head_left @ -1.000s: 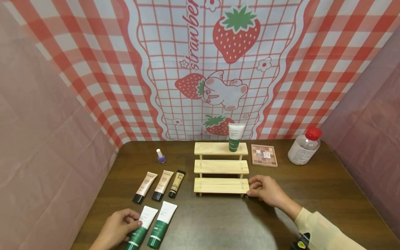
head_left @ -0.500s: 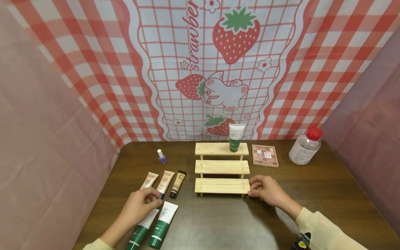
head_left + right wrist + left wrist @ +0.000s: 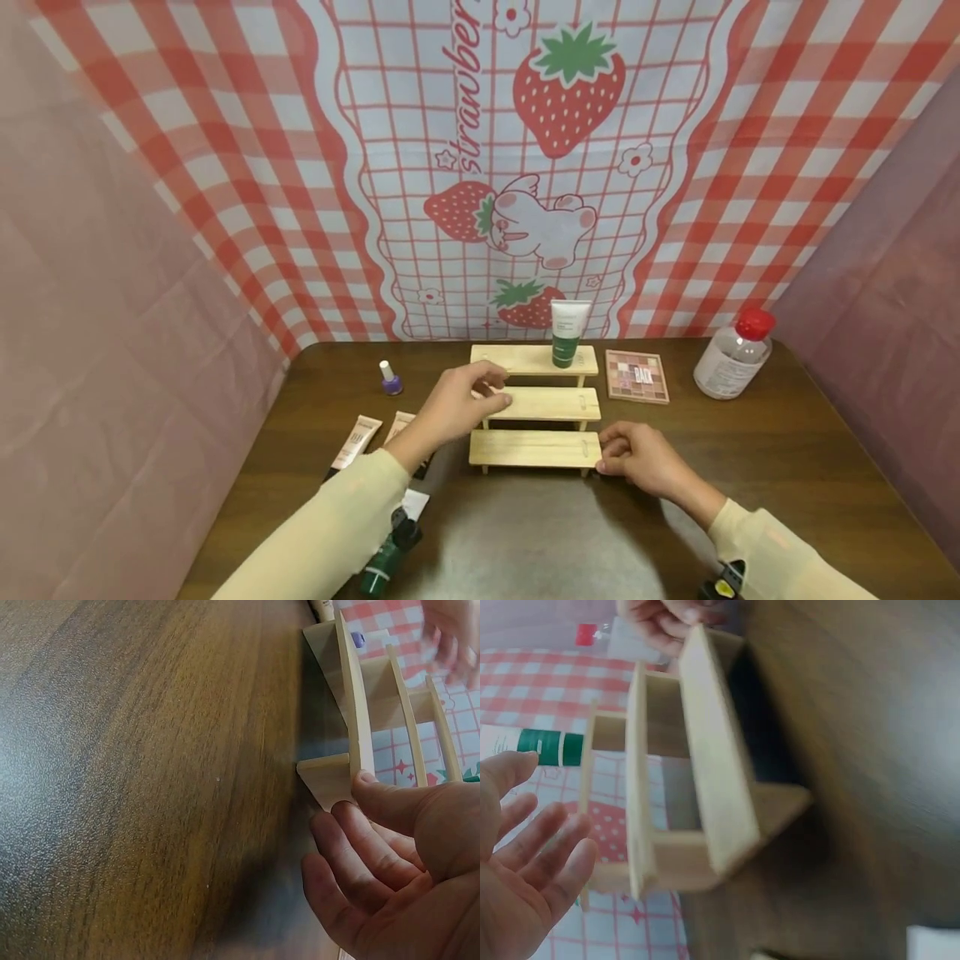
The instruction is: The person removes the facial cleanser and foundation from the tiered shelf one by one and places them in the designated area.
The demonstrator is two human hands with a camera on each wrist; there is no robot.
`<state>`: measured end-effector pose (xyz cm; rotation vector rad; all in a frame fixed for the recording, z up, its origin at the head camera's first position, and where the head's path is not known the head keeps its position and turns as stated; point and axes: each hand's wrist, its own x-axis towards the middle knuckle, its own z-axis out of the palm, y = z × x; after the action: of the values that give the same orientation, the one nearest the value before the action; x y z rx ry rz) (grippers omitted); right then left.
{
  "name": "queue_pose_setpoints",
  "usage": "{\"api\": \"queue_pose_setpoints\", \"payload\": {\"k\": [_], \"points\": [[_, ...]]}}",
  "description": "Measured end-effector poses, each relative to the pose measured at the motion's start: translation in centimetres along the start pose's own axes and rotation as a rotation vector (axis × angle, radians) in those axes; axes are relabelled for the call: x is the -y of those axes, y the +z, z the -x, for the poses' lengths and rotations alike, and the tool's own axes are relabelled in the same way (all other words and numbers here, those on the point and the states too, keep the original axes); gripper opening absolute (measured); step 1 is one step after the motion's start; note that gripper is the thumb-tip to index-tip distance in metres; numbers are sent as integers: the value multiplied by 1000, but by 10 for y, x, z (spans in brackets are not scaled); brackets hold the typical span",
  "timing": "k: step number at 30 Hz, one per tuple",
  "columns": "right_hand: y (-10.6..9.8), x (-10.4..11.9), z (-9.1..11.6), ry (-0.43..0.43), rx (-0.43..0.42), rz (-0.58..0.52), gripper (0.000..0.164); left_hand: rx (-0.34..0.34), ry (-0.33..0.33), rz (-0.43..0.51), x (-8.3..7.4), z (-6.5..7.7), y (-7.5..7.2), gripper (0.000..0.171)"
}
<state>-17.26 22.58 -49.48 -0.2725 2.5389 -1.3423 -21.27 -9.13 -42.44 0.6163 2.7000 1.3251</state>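
A three-tier wooden display stand stands mid-table, its steps rising toward the back. My left hand hovers at the left end of its middle and top steps; in the left wrist view the fingers are spread loosely with nothing in them. On the top step a white-and-green squeeze tube stands upright on its cap, toward the right end. My right hand holds the right end of the lowest step, thumb on the board edge and fingers curled by the leg in the right wrist view.
Left of the stand lie beige BB cream tubes and another white-and-green tube, partly hidden by my left sleeve. Purple nail polish stands behind them. An eyeshadow palette and a red-capped bottle are at the back right.
My left hand has let go of a green tube at the front left and moved up and right, over the beige tubes, to the stand. The right hand has stayed in place.
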Motion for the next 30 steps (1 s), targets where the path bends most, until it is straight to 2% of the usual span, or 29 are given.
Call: {"api": "queue_pose_setpoints", "payload": {"k": [5,13,20,30], "points": [[0,1,2,-7,10,-9,39,-12,-12,52,-16,-29,10,41],[-1,0,0,2,16,5,38,-30,-37,69,-28,-53,20,47],[-1,2,1,6,10,10,38,-29,-49,63,-32,-65,22,50],[-2,3,3,-10,10,16,38,-33,-54,56,-43,-75,21,51]]}}
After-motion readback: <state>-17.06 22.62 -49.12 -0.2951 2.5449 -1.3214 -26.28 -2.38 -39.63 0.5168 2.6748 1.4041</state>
